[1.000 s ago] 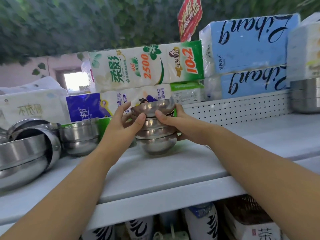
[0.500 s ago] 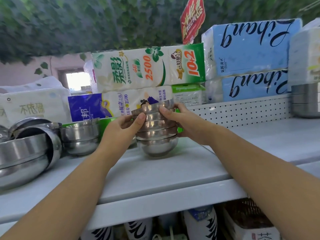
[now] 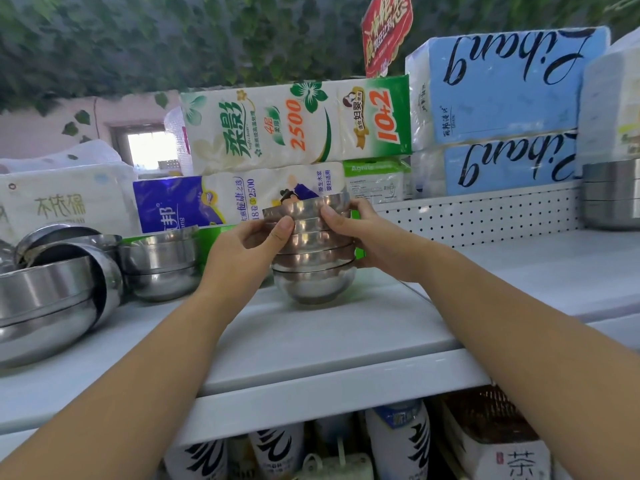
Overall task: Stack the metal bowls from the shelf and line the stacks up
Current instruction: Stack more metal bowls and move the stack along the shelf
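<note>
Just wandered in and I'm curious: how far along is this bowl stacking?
Done: the middle stack stands on the shelf, with a two-bowl stack to its left. In hand: the left hand and right hand grip the middle stack's upper bowls; the top bowl sits tilted. Left: the large bowls at far left lie jumbled, one tipped on its side, not yet lined up.

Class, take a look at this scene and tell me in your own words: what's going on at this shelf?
A person grips a stack of small metal bowls with the left hand and the right hand. The stack stands on the white shelf, its top bowl tilted, not yet nested level. To its left stand larger bowls, and at the far right another stack.
</note>
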`<state>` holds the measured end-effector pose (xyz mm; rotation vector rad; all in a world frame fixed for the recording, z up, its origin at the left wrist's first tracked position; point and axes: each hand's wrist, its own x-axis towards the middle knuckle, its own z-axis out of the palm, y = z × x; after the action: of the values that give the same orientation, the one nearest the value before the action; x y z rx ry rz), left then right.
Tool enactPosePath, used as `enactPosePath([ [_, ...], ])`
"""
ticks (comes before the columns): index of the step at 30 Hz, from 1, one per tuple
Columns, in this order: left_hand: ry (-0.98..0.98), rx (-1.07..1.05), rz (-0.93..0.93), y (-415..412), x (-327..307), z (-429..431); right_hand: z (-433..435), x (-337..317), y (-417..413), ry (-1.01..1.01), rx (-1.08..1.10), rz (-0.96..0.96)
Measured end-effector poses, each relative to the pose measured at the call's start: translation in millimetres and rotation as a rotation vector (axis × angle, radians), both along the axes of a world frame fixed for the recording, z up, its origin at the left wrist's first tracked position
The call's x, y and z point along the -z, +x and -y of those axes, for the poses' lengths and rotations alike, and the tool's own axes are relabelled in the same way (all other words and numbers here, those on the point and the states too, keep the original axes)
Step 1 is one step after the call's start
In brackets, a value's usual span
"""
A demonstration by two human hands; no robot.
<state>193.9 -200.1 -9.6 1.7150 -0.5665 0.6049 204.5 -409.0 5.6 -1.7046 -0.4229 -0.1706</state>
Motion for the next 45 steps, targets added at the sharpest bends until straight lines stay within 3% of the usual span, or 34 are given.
enactPosePath([
  [5, -0.032, 0.015, -0.072, 0, -3, 1, 2, -1, -4, -0.061, 0.012, -0.012],
  [12, -0.044, 0.07, -0.115, 6, -4, -2, 4, 7, -14, -0.435, -0.008, -0.034],
  [22, -0.176, 0.11, -0.037, -5, -17, 11, 12, -16, -31, -0.369, 0.097, 0.038],
  [29, -0.099, 0.22, 0.047, -24, -28, 56, 57, -9, -78, -0.306, 0.24, 0.109],
  [45, -0.076, 0.52, 0.023, -100, -29, 314, 294, -2, -218, -0.296, 0.558, 0.124],
])
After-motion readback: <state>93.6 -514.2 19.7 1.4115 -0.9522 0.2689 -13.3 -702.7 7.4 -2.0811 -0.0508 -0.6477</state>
